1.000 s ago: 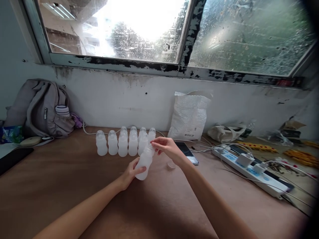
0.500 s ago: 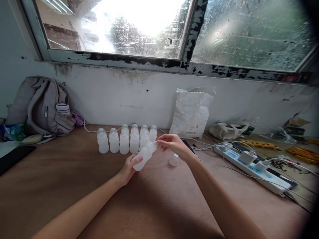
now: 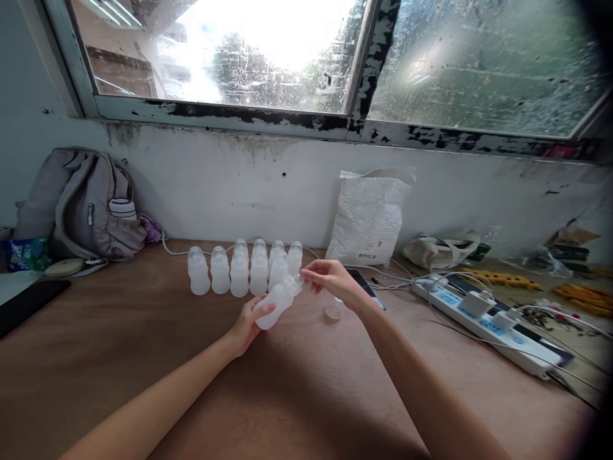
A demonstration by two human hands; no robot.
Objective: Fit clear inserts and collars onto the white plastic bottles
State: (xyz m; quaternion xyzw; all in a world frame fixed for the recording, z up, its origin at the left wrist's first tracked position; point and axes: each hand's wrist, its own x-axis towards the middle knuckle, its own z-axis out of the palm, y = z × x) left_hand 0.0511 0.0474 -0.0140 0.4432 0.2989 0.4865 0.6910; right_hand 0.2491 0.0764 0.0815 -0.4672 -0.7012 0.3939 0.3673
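Note:
My left hand (image 3: 248, 324) grips the lower body of a small translucent white plastic bottle (image 3: 275, 302), tilted with its neck up and to the right. My right hand (image 3: 332, 282) pinches at the bottle's mouth with thumb and fingertips. A small clear cap (image 3: 332, 312) lies on the brown table (image 3: 143, 358) just right of the bottle, under my right wrist. Behind my hands, several identical bottles (image 3: 239, 271) stand upright in a cluster.
A grey backpack (image 3: 81, 204) leans on the wall at far left, with a dark flat object (image 3: 26, 303) before it. A white plastic bag (image 3: 368, 217) stands against the wall. A phone (image 3: 366, 287), a white power strip (image 3: 483, 322) with chargers, and cables lie to the right.
The bottle tilted further over to the right, and my right hand shifted to its mouth. The cap came into view on the table.

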